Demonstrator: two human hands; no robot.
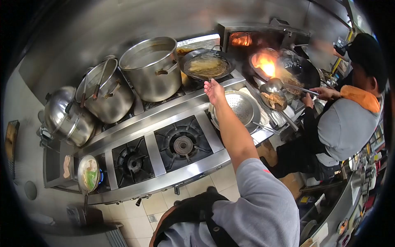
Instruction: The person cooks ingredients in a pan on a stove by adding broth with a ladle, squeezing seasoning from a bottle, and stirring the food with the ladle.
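My right hand (214,92) reaches forward at the end of my outstretched bare arm, palm partly turned up. Its loosely curled fingers are at the near rim of a dark wok (228,71) and seem to hold nothing; whether they touch the rim I cannot tell. Yellowish, oily-looking liquid (205,66) lies in the wok. Below my forearm a perforated metal strainer (236,108) rests over a round pan. My left hand is out of view.
Large steel pots (150,78) line the back left. A small pan (88,175) with green food sits over a blue flame. Unlit burners (183,145) are in front. At right a co-worker (349,123) holds a ladle (275,85) and a food-filled strainer (273,101) near a high flame (265,64).
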